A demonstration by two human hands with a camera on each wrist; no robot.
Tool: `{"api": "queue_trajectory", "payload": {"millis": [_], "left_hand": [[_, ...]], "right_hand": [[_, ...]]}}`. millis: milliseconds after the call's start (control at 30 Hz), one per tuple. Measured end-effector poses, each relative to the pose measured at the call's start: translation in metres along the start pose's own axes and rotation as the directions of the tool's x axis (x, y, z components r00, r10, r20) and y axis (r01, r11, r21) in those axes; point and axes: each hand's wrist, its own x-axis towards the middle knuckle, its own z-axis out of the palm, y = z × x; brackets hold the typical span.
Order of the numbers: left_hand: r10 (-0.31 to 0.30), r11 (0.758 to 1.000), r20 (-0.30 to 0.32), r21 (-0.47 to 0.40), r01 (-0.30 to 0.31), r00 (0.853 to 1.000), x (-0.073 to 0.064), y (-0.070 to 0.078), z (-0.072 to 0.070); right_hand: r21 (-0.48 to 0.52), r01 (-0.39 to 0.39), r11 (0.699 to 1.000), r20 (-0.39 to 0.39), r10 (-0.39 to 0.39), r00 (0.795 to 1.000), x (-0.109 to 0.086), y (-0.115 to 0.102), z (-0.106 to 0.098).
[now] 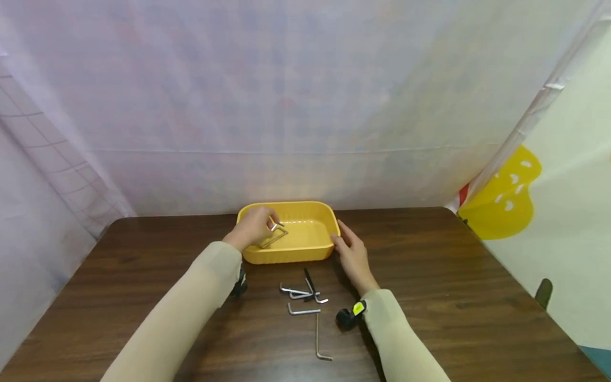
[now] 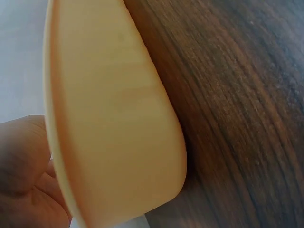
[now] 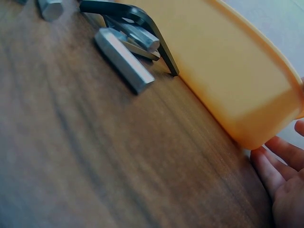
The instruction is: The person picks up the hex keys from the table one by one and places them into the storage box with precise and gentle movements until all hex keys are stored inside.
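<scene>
Over the left end of a yellow plastic tray (image 1: 305, 254), my left hand (image 1: 252, 227) reaches in with curled fingers, pinching a hex key (image 1: 274, 227) at the fingertips. A bent hex key (image 1: 276, 238) shows just below those fingers, inside the tray. In the left wrist view the tray wall (image 2: 114, 118) hides most of that hand. My right hand (image 1: 354, 260) grips the tray's right end, thumb at the rim and fingers along the outside. The right wrist view has its fingers (image 3: 268, 173) against the tray's lower corner.
On the dark wooden table (image 1: 420, 276), several silver hex keys and a black hex key (image 1: 309, 280) lie crossed in front of the tray. A silver hex key (image 1: 304, 312) and a long hex key (image 1: 317, 337) lie closer to me. A white curtain (image 1: 286, 106) hangs behind.
</scene>
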Motion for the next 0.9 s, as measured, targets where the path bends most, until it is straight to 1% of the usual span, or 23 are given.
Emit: {"api": "queue_trajectory", "payload": {"millis": [133, 333, 433, 600, 900], "left_hand": [[0.003, 1.0, 0.012, 0.029, -0.003, 1.0, 0.003, -0.002, 0.003], [0.013, 0.996, 0.005, 0.089, -0.014, 1.0, 0.007, -0.008, 0.006], [0.001, 0.994, 0.013, 0.11, -0.003, 1.0, 0.008, -0.009, 0.006], [-0.036, 0.992, 0.034, 0.118, 0.032, 0.999, 0.008, -0.01, 0.007], [-0.052, 0.986, 0.034, 0.159, 0.046, 0.998, 0.011, -0.013, 0.01]], "right_hand": [[0.008, -0.002, 1.0, -0.001, 0.002, 1.0, -0.001, -0.002, 0.002], [0.01, -0.002, 1.0, -0.002, 0.002, 1.0, 0.001, -0.004, 0.007], [0.007, 0.0, 1.0, -0.001, 0.0, 1.0, 0.0, -0.004, 0.009], [0.014, 0.002, 1.0, -0.003, -0.002, 1.0, -0.002, -0.006, 0.011], [0.008, 0.016, 1.0, 0.001, -0.016, 1.0, 0.0, -0.008, 0.015]]}}
